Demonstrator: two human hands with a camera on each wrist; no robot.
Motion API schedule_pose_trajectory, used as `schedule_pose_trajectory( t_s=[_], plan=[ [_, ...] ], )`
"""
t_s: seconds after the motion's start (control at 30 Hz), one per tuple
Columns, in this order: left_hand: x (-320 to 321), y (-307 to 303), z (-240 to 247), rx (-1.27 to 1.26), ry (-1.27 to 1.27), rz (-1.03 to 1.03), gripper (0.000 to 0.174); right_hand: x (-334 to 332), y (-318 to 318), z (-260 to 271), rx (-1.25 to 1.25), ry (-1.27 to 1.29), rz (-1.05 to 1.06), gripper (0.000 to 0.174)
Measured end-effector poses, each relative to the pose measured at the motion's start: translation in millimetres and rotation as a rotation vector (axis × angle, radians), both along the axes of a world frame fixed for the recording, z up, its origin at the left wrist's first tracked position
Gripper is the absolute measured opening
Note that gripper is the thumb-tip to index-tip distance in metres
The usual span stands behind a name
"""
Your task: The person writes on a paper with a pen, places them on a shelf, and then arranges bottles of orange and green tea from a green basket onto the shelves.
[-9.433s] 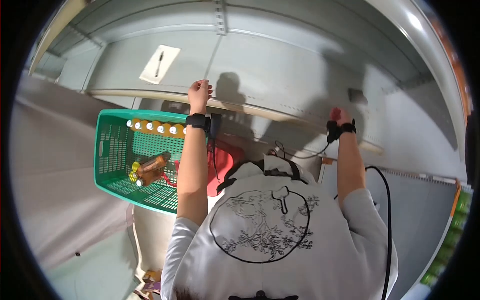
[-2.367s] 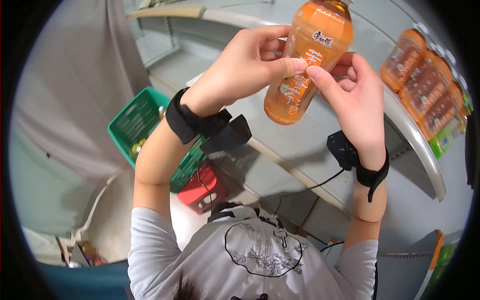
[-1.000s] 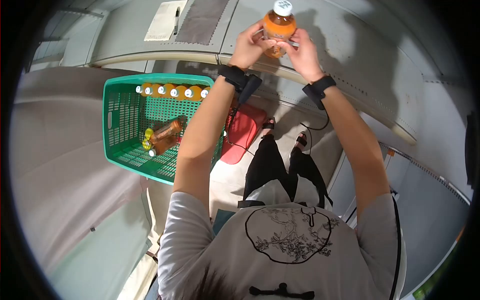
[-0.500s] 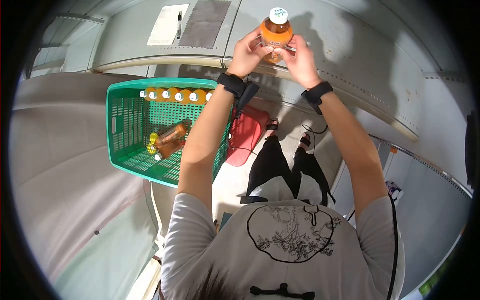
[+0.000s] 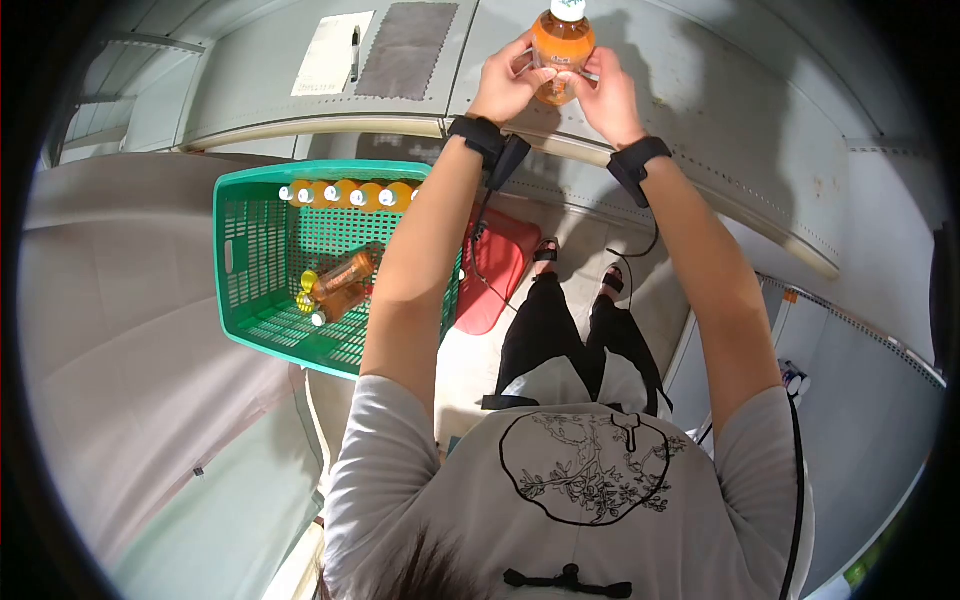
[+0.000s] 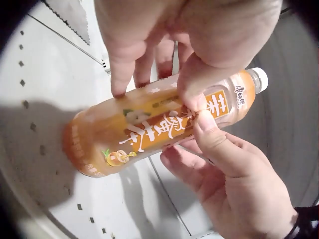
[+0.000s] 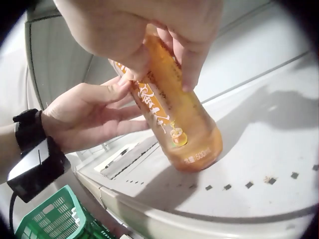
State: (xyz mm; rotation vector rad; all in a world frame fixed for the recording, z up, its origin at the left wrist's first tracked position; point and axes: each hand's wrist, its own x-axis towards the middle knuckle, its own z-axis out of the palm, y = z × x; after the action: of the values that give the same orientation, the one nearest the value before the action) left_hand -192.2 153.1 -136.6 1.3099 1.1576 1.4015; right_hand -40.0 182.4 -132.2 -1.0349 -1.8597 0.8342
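Observation:
A bottle of orange tea drink with a white cap is held over the grey shelf. My left hand grips it from the left side, fingers behind and thumb on the front label. From the right, my right hand holds it in the same way. In the left wrist view both thumbs meet on the label of the bottle, tip against tip. The right wrist view shows the bottle's lower end close over the shelf, above its shadow, with the base beyond the fingers.
Left of the hands, white paper with a pen and a grey zigzag-edged cloth lie on the shelf. Below stands a green basket with several bottles, beside a red stool. A cable hangs near the right wrist.
Both hands were without a bottle at first, then held this one up close to the head. It has since come down over the shelf. In the last half second it shifts slightly farther forward.

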Motion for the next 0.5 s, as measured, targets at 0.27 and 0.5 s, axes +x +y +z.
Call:
schedule_pose_trajectory(
  t_s=[0.27, 0.5],
  plan=[
    [-1, 27, -7, 0.022, 0.041, 0.038, 0.052, -5, 29, -5, 0.01, -0.077, -0.063, 0.039],
    [2, 37, -9, 0.031, 0.022, 0.042, 0.05, -5, 43, -11, -0.014, -0.115, -0.072, 0.041]
  ],
)
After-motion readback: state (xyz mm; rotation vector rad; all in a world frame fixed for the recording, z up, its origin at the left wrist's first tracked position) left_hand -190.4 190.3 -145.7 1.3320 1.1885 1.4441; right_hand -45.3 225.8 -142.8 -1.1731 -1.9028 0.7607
